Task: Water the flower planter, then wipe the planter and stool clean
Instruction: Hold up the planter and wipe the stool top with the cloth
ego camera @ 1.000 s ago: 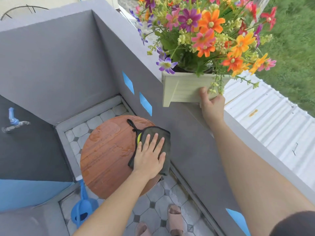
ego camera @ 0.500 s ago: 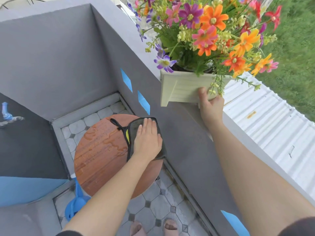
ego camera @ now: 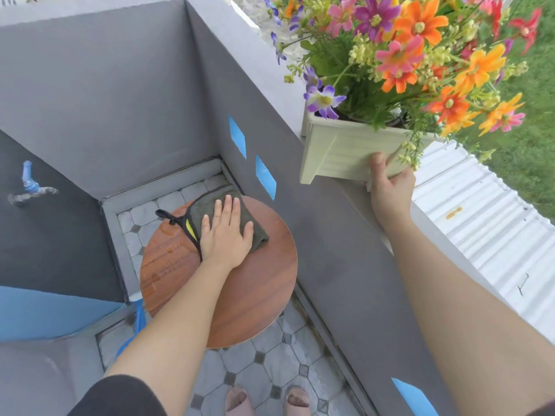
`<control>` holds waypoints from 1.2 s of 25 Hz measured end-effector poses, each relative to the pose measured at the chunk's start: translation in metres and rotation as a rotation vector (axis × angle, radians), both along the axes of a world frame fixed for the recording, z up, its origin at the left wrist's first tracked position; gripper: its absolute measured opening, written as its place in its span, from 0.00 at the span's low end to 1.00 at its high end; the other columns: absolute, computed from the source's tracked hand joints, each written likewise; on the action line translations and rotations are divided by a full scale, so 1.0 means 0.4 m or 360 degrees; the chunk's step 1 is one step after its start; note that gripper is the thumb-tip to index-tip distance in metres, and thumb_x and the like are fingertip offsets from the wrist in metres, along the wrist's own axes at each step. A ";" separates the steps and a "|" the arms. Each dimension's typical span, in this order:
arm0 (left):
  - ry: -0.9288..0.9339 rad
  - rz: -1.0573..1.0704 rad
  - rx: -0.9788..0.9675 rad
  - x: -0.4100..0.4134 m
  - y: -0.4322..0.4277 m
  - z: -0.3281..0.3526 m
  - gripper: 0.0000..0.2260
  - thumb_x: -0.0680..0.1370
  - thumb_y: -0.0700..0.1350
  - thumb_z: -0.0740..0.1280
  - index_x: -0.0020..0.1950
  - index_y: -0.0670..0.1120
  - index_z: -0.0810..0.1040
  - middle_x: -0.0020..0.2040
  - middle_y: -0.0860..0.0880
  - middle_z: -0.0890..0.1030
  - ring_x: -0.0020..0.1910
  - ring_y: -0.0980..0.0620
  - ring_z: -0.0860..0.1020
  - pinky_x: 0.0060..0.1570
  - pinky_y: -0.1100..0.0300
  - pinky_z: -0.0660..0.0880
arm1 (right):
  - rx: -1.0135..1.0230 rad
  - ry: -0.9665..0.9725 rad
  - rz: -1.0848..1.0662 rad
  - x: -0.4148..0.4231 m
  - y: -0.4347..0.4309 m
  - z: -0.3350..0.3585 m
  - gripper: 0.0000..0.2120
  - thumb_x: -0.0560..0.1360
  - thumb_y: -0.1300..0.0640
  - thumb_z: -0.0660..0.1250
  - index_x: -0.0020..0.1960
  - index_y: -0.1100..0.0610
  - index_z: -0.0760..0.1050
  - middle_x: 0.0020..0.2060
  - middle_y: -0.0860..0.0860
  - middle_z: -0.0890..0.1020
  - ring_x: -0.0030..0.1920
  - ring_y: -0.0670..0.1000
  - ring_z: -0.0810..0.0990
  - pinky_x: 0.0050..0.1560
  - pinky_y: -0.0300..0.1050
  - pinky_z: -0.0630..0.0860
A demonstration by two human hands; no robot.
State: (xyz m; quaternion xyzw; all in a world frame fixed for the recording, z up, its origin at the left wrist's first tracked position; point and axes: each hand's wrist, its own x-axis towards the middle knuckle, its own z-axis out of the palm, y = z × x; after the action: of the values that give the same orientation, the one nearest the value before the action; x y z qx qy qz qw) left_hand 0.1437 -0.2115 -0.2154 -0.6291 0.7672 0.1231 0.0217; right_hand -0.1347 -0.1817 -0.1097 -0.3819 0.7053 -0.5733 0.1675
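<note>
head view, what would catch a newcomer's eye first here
The bright orange, pink and purple flowers fill the upper right, in a pale planter whose lower corner the right hand grips. Lower down at centre, the left hand presses a dark cloth flat on the round wooden stool, wet on its left side.

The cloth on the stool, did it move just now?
Yes. The left hand slid the cloth along the stool top, from its right edge by the grey wall to its far edge.

Cream ribbed planter (ego camera: pixel 345 154); reddish-brown woodgrain stool (ego camera: pixel 258 283); grey-green cloth (ego camera: pixel 210 211), yellow stripe; grey wall (ego camera: pixel 90 100), blue diamonds
</note>
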 end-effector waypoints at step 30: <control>0.0131 0.1088 0.0166 0.046 0.398 0.030 0.51 0.67 0.76 0.45 0.76 0.39 0.44 0.77 0.36 0.46 0.75 0.37 0.42 0.70 0.38 0.46 | -0.0028 -0.0029 0.0077 0.036 0.040 0.048 0.28 0.74 0.43 0.64 0.67 0.59 0.70 0.51 0.47 0.78 0.52 0.43 0.76 0.45 0.21 0.68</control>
State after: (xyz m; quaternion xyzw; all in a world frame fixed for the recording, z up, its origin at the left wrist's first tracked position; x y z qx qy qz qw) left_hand 0.1621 -0.0523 -0.2033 -0.8423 0.5049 0.1875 -0.0197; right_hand -0.1203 -0.1656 -0.0906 -0.3949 0.6893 -0.5788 0.1843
